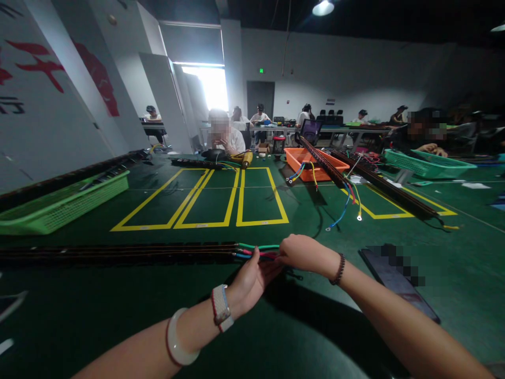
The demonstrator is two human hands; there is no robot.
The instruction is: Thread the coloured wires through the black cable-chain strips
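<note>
A long black cable chain (158, 253) lies across the table in front of me. Green, red and blue wires (258, 246) come out of its right end. My left hand (250, 284) cradles these wires, thumb raised in front of them and fingers reaching underneath toward the right. Over the wire ends, my right hand (305, 255) has its fingers curled in a pinch around them. The hands meet there, so the gripped part is hidden. Dark tips, perhaps lugs, poke out below my right hand.
Yellow tape rectangles (201, 226) mark the green table. A dark flat device (398, 281) lies to the right. Beyond are an orange basket (294, 163) with another cable chain (323, 160), a green basket (63, 208) at left, and a teal basket (430, 164). Several people sit farther back.
</note>
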